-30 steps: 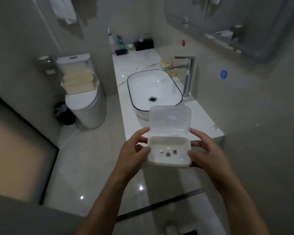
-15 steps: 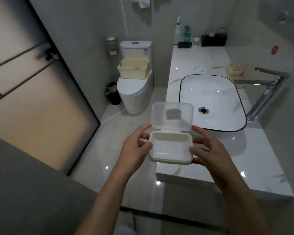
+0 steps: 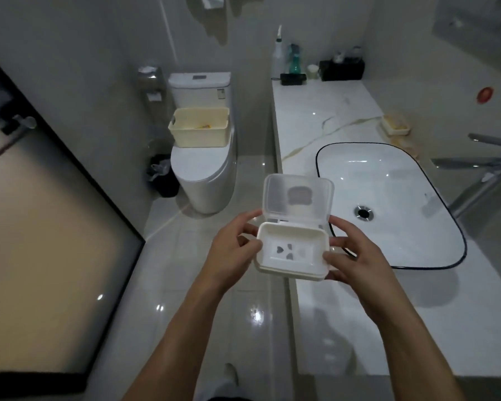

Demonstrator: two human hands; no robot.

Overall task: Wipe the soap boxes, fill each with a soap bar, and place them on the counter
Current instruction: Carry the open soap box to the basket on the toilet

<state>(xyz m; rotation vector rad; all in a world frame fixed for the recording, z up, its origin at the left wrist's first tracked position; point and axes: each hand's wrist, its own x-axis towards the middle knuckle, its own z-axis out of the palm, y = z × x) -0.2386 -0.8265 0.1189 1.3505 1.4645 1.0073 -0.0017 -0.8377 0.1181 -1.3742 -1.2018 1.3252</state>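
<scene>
A: Soap box (image 3: 294, 250)?
B: Midair, beside the counter (image 3: 330, 328). Left hand (image 3: 232, 250) and right hand (image 3: 356, 256) grip its ends. Lid open, empty.
A: Handling?
B: Probably light, stiff plastic; hold the base, not the hinged lid.

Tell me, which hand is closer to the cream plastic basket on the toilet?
Left. The left hand is below the cream plastic basket; the right hand is further right, over the white counter.

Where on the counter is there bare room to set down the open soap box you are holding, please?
The counter is bare between the basin and its near edge, and between the basin and the bottles at the back wall. Beside the faucet it is crowded: a filled soap box sits there.
</scene>
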